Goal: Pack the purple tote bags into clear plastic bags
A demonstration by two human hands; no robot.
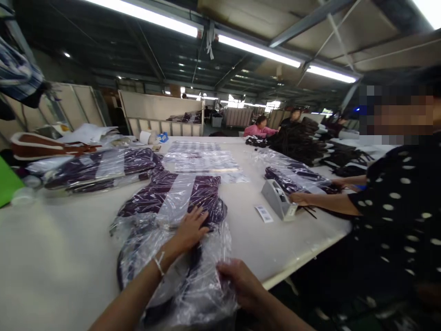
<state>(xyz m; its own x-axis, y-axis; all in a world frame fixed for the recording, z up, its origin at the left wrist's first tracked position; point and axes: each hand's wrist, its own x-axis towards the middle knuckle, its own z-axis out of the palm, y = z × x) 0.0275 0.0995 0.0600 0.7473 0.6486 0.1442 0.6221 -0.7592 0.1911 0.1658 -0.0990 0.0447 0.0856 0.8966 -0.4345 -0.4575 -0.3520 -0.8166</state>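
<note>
In front of me lies a dark purple folded garment (206, 191) in a clear plastic bag (206, 276), with a pale band across its middle. My left hand (191, 227) rests flat on the wrapped garment, its fingers spread. At the bag's lower right edge, the fingers of my right hand (237, 278) are closed on the loose plastic. The bag's near end is crumpled and hangs toward me. Beneath it, part of another dark item shows through the plastic, though its kind is unclear.
On the left are more bagged purple garments (134, 161) and a brown item with white trim (44, 146). Clear bags (206, 158) lie beyond. To the right, a co-worker (396, 197) handles another bagged garment (292, 174) beside a grey tape dispenser (279, 200) and a label sheet (263, 214).
</note>
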